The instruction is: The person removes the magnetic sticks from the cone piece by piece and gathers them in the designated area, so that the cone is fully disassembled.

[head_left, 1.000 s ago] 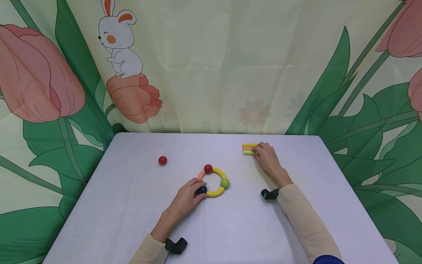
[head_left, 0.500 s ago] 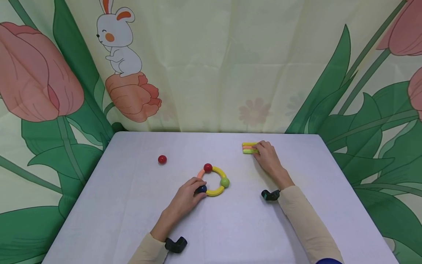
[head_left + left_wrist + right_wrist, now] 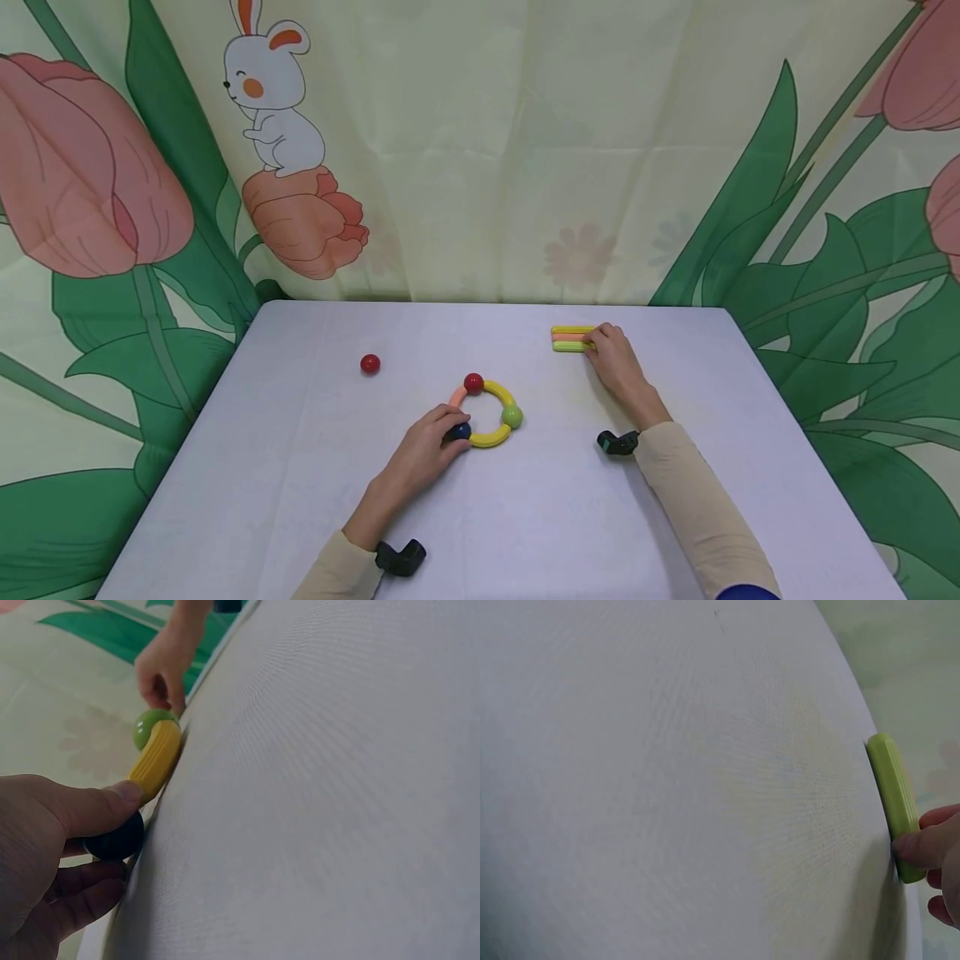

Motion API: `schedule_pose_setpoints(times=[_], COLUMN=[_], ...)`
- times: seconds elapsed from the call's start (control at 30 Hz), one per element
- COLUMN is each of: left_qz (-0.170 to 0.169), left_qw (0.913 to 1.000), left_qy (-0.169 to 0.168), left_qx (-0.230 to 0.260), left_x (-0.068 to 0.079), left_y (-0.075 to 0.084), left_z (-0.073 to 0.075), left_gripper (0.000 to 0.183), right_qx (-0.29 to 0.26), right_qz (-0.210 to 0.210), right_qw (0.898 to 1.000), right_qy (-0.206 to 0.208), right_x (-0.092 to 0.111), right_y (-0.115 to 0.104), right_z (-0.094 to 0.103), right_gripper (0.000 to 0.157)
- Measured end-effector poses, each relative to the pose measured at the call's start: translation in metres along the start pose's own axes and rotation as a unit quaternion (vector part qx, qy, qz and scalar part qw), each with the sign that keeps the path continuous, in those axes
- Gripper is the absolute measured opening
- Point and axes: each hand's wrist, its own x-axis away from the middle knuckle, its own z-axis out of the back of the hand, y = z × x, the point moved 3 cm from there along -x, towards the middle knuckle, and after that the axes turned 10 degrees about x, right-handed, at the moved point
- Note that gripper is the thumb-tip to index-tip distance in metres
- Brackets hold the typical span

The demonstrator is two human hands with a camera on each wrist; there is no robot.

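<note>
A ring of curved bars and balls lies mid-table: a red ball point(image 3: 473, 383) at its top, a green ball point(image 3: 512, 417) at right, yellow curved bars point(image 3: 491, 437) and a pink curved bar point(image 3: 457, 396). My left hand point(image 3: 422, 448) grips the dark blue ball point(image 3: 461, 432) at the ring's lower left, thumb against the neighbouring yellow bar. Farther back, a yellow bar point(image 3: 570, 330), a pink bar point(image 3: 566, 337) and a light green bar point(image 3: 568, 347) lie side by side. My right hand point(image 3: 618, 371) pinches their right end; its thumb presses the green bar point(image 3: 895, 791).
A loose red ball point(image 3: 370, 364) sits on the white table point(image 3: 300, 467) left of the ring. Behind the table's back edge hangs a printed curtain point(image 3: 450, 167). Each wrist wears a black device point(image 3: 401, 558). A blue round edge point(image 3: 747, 592) shows at the bottom right.
My right hand has slid slightly rightward along the row of bars, uncovering more of them. The bars, the ring and my left hand stay where they were.
</note>
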Motion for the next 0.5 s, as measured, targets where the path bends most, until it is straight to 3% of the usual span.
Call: schedule_pose_setpoints(times=[0.5], left_qz=[0.002], left_qw=[1.0000], left_qy=[0.002], left_qx=[0.004], left_x=[-0.0003], left_y=[-0.0016], left_z=[-0.0009], left_gripper=[0.042], right_qx=[-0.005], right_qz=[0.009], right_qw=[1.000], right_qy=[0.012], right_x=[0.0011], right_y=[-0.0027], right_z=[0.0032], right_gripper=[0.028])
